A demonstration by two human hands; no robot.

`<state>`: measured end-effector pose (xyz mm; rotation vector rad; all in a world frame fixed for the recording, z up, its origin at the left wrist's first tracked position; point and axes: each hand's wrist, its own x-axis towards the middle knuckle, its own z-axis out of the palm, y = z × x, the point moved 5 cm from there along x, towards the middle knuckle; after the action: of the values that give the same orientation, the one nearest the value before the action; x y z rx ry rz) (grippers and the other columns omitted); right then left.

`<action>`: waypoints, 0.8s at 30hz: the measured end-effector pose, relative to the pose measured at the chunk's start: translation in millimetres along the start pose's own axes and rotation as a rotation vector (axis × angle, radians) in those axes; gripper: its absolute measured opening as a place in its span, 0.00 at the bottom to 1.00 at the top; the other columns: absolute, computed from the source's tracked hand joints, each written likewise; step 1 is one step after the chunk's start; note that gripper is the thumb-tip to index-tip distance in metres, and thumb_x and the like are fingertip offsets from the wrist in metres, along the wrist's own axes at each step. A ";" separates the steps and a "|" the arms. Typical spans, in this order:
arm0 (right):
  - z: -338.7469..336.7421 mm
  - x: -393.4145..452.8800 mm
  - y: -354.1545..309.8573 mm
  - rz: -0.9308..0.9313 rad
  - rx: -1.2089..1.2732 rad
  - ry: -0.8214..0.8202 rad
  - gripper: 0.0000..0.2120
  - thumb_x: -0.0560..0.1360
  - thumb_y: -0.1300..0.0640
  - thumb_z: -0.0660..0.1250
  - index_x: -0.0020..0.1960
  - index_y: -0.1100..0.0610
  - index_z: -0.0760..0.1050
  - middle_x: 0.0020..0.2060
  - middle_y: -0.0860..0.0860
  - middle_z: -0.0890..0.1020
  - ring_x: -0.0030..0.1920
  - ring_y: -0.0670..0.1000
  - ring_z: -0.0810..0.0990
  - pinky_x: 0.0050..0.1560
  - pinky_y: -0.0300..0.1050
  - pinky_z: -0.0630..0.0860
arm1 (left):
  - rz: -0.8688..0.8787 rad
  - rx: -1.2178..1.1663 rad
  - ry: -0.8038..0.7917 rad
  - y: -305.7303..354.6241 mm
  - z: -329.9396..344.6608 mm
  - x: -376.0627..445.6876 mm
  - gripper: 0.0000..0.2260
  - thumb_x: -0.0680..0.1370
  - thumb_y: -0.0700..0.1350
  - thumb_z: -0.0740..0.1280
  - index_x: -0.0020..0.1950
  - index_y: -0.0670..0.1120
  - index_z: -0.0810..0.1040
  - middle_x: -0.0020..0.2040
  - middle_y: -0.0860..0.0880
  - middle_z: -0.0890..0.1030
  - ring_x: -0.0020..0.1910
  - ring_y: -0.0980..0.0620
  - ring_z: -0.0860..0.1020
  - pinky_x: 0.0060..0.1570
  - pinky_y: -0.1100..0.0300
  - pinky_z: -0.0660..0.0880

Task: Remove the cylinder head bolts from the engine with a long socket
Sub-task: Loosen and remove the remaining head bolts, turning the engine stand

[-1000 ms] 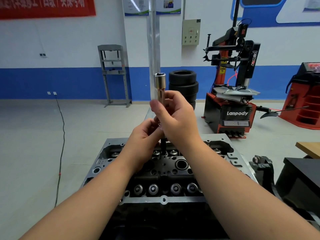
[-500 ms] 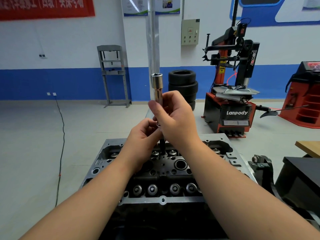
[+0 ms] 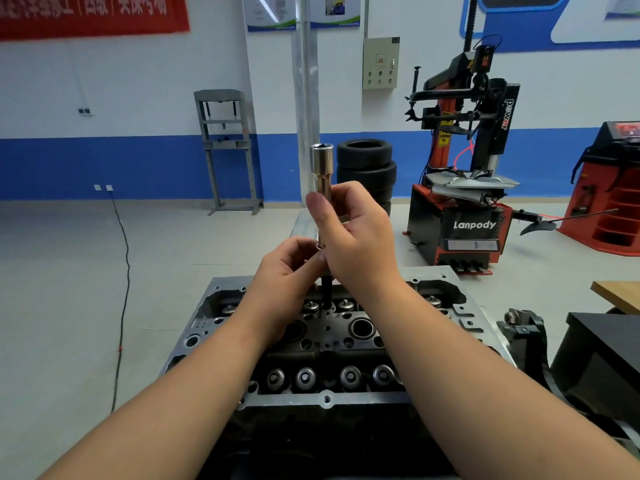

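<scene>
The long socket (image 3: 322, 171) is glossy polished metal (the cylinder head (image 3: 332, 344) duller, matt cast).

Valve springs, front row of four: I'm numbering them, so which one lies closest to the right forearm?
The rightmost one: it sits right beside the right forearm, while the other three lie farther left in the open gap between the arms.

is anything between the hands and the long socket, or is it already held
Nothing stands between them. The right hand already grips the long socket upright above the cylinder head, and the left hand pinches at its lower end.
</scene>
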<state>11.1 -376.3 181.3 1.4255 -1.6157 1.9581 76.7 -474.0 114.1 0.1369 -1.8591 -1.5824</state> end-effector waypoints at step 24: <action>2.4 -2.1 0.3 0.029 -0.008 -0.027 0.07 0.78 0.50 0.71 0.46 0.45 0.72 0.37 0.44 0.80 0.38 0.49 0.80 0.42 0.54 0.80 | 0.020 0.001 0.008 -2.6 -2.0 1.8 0.11 0.72 0.62 0.73 0.49 0.57 0.83 0.45 0.43 0.84 0.43 0.45 0.80 0.44 0.48 0.77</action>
<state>13.1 -377.6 179.4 1.4394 -1.6629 1.9537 75.6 -477.2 112.6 0.1244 -1.8493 -1.5653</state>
